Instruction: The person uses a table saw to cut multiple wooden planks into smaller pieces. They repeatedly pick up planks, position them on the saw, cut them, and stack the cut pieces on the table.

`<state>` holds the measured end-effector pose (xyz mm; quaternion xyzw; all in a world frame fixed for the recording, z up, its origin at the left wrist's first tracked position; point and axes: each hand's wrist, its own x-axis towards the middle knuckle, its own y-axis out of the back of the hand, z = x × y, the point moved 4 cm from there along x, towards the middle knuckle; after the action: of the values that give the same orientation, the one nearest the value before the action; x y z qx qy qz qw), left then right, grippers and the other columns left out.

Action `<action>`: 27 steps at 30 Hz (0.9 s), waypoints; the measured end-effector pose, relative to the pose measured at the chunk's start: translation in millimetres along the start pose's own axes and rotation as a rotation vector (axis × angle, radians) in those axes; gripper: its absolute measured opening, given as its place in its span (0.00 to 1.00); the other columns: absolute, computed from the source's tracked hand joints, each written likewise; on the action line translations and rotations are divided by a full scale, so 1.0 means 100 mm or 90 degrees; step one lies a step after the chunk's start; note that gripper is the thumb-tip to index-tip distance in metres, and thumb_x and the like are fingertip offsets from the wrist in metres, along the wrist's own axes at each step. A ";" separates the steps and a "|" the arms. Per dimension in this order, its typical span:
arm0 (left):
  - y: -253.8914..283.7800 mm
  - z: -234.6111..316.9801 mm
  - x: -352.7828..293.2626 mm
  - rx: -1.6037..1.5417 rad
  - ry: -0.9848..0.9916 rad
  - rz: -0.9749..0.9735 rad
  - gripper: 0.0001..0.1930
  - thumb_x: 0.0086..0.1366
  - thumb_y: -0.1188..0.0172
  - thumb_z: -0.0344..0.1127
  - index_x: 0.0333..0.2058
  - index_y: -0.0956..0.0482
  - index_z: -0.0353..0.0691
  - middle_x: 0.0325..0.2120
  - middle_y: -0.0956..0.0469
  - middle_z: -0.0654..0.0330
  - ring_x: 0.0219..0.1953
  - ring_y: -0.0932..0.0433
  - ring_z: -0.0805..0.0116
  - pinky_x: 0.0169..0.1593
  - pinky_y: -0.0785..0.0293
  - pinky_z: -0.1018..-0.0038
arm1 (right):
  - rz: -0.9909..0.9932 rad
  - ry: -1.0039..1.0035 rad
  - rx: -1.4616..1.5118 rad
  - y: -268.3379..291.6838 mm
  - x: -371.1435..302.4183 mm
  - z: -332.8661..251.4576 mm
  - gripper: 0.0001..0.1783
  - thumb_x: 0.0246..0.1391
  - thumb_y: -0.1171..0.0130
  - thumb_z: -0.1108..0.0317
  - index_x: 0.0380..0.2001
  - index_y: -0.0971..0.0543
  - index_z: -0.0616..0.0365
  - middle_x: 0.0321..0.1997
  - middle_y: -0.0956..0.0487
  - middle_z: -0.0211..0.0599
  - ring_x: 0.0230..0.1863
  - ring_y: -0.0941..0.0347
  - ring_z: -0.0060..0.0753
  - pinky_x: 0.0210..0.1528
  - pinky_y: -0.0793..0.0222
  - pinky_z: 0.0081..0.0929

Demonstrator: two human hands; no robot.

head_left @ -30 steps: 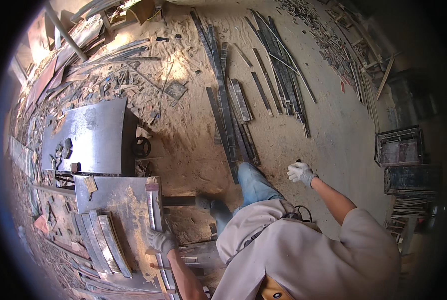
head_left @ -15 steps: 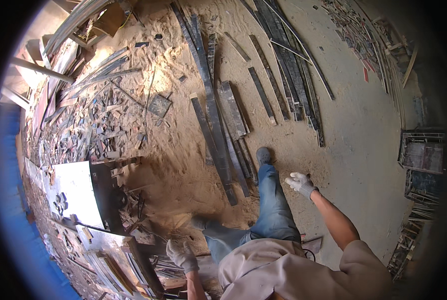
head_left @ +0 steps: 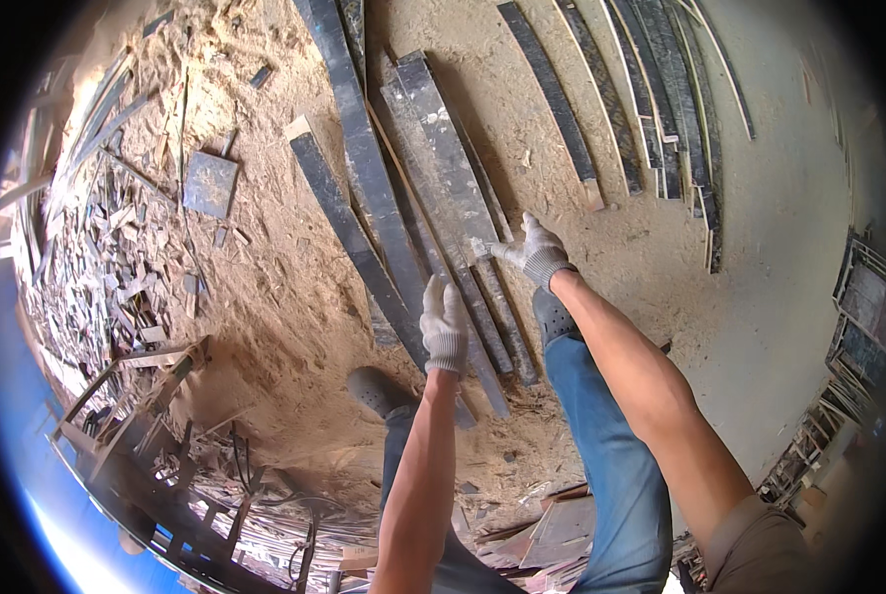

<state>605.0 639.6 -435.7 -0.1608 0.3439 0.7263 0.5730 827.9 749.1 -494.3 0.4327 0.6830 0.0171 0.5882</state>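
Note:
Both my hands wear white knit gloves and hold nothing. My left hand reaches down with its fingers together and extended, just above a long dark plank lying on the sawdust. My right hand is spread, its fingers pointing left over a wider dark board beside that plank. My two grey shoes and blue jeans show below the hands. Neither hand visibly touches the wood.
More dark planks and thin strips lie on the bare concrete at upper right. A square dark plate and a heap of wood offcuts lie at left. A wooden frame stands lower left; stacked crates sit at the right edge.
I have turned and bent down toward the planks on the floor. Both hands, earlier at my sides, have come forward over the dark boards. The metal machine table has left the view.

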 end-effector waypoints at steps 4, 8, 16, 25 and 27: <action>-0.48 -0.15 0.95 -0.033 -0.052 0.025 0.38 0.81 0.46 0.58 0.73 0.33 0.28 0.67 0.25 0.32 0.73 0.28 0.43 0.73 0.32 0.58 | 0.058 -0.040 -0.001 -0.24 0.68 -0.21 0.82 0.42 0.24 0.22 0.83 0.53 0.68 0.79 0.32 0.64 0.75 0.28 0.55 0.74 0.28 0.41; -0.84 -0.22 1.38 0.093 0.012 0.055 0.41 0.80 0.49 0.64 0.71 0.30 0.29 0.64 0.23 0.31 0.70 0.26 0.38 0.71 0.29 0.54 | 0.140 -0.048 0.077 -0.18 0.79 -0.27 0.74 0.35 0.15 0.30 0.73 0.34 0.74 0.68 0.21 0.66 0.66 0.19 0.57 0.66 0.21 0.44; -0.77 -0.50 0.52 -0.110 0.236 -0.051 0.29 0.63 0.19 0.59 0.39 0.23 0.41 0.31 0.18 0.63 0.33 0.21 0.70 0.41 0.22 0.74 | -0.136 -0.208 0.240 -0.19 -0.45 0.54 0.51 0.36 0.11 0.41 0.55 0.17 0.72 0.53 0.11 0.55 0.52 0.13 0.42 0.57 0.17 0.39; -0.53 -0.19 -2.34 -0.514 0.409 -0.053 0.23 0.61 0.17 0.29 0.39 0.29 0.45 0.28 0.24 0.70 0.30 0.27 0.78 0.35 0.25 0.75 | -0.155 -0.170 0.430 -0.03 -3.40 1.04 0.34 0.43 0.15 0.75 0.55 0.19 0.60 0.45 0.13 0.32 0.45 0.16 0.28 0.49 0.17 0.32; -0.32 0.09 -2.75 -0.440 0.370 0.003 0.26 0.60 0.15 0.32 0.43 0.30 0.44 0.31 0.22 0.69 0.32 0.26 0.78 0.37 0.24 0.75 | -0.116 -0.185 0.442 0.09 -3.98 0.82 0.36 0.43 0.15 0.71 0.55 0.22 0.58 0.46 0.15 0.31 0.45 0.18 0.28 0.51 0.20 0.32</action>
<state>716.4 450.2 -266.8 -0.5392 0.2285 0.7245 0.3634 874.1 471.4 -200.4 0.5413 0.5932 -0.3291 0.4968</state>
